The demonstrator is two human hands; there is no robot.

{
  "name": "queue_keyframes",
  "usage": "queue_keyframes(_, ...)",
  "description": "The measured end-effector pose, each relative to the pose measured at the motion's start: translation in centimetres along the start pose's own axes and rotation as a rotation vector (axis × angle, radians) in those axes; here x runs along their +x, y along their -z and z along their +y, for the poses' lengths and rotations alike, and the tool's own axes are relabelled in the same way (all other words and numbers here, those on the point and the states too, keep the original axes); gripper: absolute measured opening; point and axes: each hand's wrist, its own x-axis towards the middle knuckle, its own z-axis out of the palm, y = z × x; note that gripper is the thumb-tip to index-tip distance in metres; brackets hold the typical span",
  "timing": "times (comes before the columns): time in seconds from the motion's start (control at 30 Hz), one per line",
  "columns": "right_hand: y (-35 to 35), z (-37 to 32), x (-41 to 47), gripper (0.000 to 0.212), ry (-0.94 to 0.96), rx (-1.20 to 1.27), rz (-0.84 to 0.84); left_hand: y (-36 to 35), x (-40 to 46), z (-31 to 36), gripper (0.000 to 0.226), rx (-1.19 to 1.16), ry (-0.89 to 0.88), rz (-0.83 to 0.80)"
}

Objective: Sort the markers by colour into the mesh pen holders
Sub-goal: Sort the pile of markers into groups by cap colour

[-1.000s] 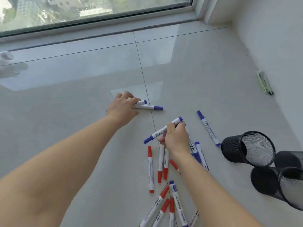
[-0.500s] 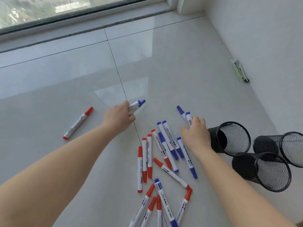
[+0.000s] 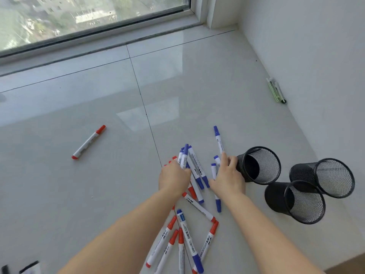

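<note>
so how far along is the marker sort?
Nothing sorted: all three mesh holders look empty. In hand: left hand grips blue markers; right hand gathers more. Left: the floor pile and a stray red marker.

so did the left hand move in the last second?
Yes. The left hand came back from beyond the pile toward the mesh holders, gripping blue markers.

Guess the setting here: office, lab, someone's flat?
Probably an upper-floor flat or office room, largely bare: glossy tiled floor, a low window overlooking buildings far below, a plain white wall. The markers are sorted on the floor, not a desk.
</note>
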Motion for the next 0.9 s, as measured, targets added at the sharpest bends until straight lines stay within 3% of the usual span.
queue_keyframes(0.13,-0.6,0.1,-0.3,0.078,-0.013,0.017,0.056,-0.9,-0.3,0.3,0.026,0.039,0.076,0.026)
queue_keyframes(0.37,-2.6,0.6,-1.8,0.038,-0.108,0.12,0.066,-2.8,-0.5,0.5,0.02,0.049,0.155,0.052)
queue_keyframes(0.5,-3.0,1.2,-2.0,0.032,-0.111,0.184,0.07,-3.0,-0.2,0.5,0.019,0.022,0.178,0.072)
queue_keyframes(0.7,-3.2,1.6,-2.3,0.03,-0.029,0.117,0.073,-2.5,0.1,0.9,0.018,-0.065,0.176,0.078)
queue_keyframes(0.9,-2.0,1.3,-1.9,0.052,0.111,0.104,0.014,-1.4,0.3,1.2,0.021,-0.092,0.145,0.104)
